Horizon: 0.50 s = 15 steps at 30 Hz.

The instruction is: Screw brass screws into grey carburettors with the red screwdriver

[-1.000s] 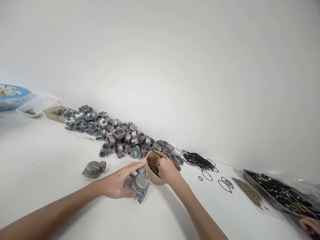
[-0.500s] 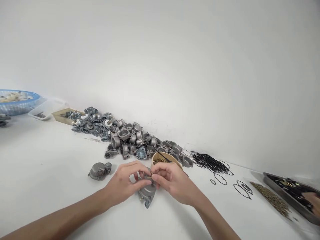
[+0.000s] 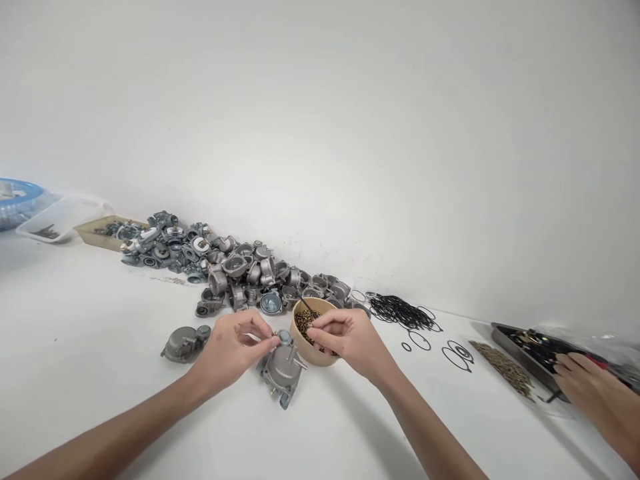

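Between my hands a grey metal carburetor bowl (image 3: pixel 284 368) lies on the white table. My left hand (image 3: pixel 235 347) is at its upper left, thumb and fingertips pinched on a tiny brass-coloured piece too small to name. On the right, a round tan tub (image 3: pixel 320 359) holds many small brass pieces (image 3: pixel 304 321), and a thin dark rod (image 3: pixel 307 303) leans in it. My right hand (image 3: pixel 350 341) is over the tub's right side with thumb and finger pinched; what they hold, if anything, I cannot make out. A second carburetor bowl (image 3: pixel 181 345) lies left of my left hand.
A heap of metal carburetor parts (image 3: pixel 235 267) runs along the wall. Right of it lie black rubber rings (image 3: pixel 403 312) and a pile of small brownish pieces (image 3: pixel 503 367). Another person's hand (image 3: pixel 585 383) reaches to a dark tray (image 3: pixel 535 370). Bins stand far left.
My hands have parted: the right has moved over the tub, the left stays near the carburetor bowl, now more exposed. The view has shifted right. The other person's hand shows more.
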{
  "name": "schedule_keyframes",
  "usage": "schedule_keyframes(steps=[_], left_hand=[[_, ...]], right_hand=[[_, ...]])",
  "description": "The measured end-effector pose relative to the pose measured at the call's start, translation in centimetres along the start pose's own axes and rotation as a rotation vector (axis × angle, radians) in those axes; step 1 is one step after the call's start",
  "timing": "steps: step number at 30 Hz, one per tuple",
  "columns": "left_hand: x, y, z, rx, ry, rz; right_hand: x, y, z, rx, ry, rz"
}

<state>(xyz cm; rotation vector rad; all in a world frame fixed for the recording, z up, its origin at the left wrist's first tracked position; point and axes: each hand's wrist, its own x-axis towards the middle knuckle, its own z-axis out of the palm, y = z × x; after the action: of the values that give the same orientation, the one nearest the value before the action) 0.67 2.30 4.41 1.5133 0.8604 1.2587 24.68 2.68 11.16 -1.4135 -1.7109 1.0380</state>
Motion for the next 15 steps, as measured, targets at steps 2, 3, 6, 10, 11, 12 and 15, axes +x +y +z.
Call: schedule_keyframes(steps=[2, 3, 6, 10, 11, 12, 15], left_hand=[[0.2, 0.0, -0.2, -0.034, -0.008, -0.055], [0.3, -0.1, -0.2, -0.049, -0.012, -0.079], [0.6, -0.6, -0.5, -0.084, -0.030, -0.128], [0.8, -1.2, -0.8, -0.066, -0.023, -0.124], [0.9, -1.1, -1.0, -0.054, -0.022, -0.114], [0.9, -1.0, -1.3, -0.041, -0.030, -0.105], [1.0, -0.3, -2.2, 0.029, -0.137, -0.087]], right_hand=[[-0.8, 1.5, -0.6, 0.030, 0.018, 0.030], [-1.3, 2.2, -0.7, 0.044, 0.026, 0.039], [-3.0, 4.0, -0.7, 0.070, 0.040, 0.048], [-4.3, 4.7, -0.3, 0.071, 0.062, -0.012], [-4.4, 4.8, -0.2, 0.059, 0.072, -0.038], [-4.5, 4.8, 0.0, 0.039, 0.082, -0.068], [-4.7, 4.8, 0.5, -0.092, 0.120, -0.188]])
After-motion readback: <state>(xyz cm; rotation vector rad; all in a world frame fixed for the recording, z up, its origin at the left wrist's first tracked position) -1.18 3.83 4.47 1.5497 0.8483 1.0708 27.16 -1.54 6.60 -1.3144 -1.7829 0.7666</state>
